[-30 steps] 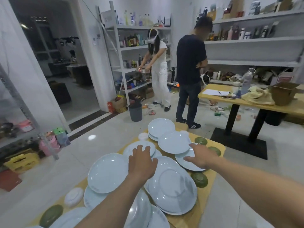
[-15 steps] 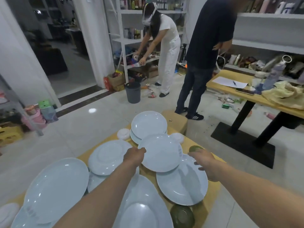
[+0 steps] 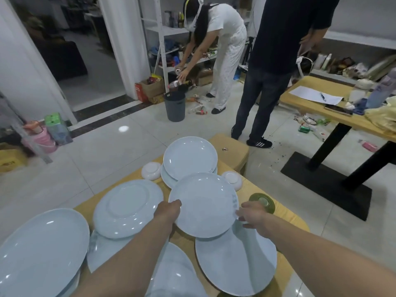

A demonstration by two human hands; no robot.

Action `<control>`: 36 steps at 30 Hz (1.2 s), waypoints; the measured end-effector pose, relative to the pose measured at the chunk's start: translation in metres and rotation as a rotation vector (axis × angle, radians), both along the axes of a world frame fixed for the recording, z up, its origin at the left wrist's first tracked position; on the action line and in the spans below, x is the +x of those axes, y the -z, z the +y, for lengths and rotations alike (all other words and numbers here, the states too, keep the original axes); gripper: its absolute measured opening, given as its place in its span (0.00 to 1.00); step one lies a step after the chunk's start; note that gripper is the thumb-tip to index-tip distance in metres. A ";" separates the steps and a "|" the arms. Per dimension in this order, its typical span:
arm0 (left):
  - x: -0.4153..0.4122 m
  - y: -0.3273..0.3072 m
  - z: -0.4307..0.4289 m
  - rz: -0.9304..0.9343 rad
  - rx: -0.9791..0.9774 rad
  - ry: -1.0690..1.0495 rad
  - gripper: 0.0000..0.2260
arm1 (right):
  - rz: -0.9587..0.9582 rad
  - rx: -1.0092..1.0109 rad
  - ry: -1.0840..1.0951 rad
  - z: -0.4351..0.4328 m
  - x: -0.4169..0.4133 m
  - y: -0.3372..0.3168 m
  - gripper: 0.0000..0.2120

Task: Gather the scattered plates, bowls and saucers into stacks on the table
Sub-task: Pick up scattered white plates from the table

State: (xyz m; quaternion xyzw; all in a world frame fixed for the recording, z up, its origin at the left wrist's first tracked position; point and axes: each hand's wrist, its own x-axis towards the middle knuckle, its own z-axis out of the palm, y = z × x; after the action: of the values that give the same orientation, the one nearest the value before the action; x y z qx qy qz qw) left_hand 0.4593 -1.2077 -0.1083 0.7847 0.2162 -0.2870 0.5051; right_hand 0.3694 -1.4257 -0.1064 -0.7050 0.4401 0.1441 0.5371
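**Near edge:** a large pale-blue oval ceramic platter (image 3: 235, 260) lies on the yellow wooden bench (image 3: 184, 237), its far end under a round, glossy pale-blue ceramic plate (image 3: 203, 204). The left hand (image 3: 168, 211) grips the plate's left rim, fingers hidden beneath. The right hand (image 3: 251, 214), half a second earlier apart from the plate, now reaches its right rim beside a green glazed saucer (image 3: 261, 202); its grasp cannot be told. **Beyond:** a stack of similar plates (image 3: 189, 159).

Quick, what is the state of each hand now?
Left hand: grips the rim of the middle plate.
Right hand: at the same plate's rim; grip cannot be told.
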 end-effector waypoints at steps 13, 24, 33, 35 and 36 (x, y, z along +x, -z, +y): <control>0.002 0.007 0.000 0.062 -0.163 -0.138 0.06 | -0.011 0.013 0.055 0.009 0.011 0.023 0.13; -0.019 -0.042 0.041 0.032 -0.206 -0.121 0.06 | -0.139 0.049 0.072 0.042 -0.008 -0.022 0.12; -0.068 -0.105 0.144 -0.040 -0.251 -0.148 0.05 | -0.225 0.050 -0.001 0.138 -0.047 -0.084 0.15; -0.085 -0.119 0.175 -0.068 -0.254 -0.150 0.04 | -0.259 0.063 -0.011 0.168 -0.060 -0.096 0.15; -0.093 -0.124 0.192 -0.082 -0.252 -0.149 0.04 | -0.272 0.066 -0.024 0.185 -0.068 -0.101 0.14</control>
State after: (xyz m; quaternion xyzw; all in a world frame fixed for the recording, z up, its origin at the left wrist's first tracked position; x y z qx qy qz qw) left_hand 0.3660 -1.0152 0.0154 0.7078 0.2153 -0.2411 0.6281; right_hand 0.3011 -1.2411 -0.0056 -0.7053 0.3497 0.0678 0.6129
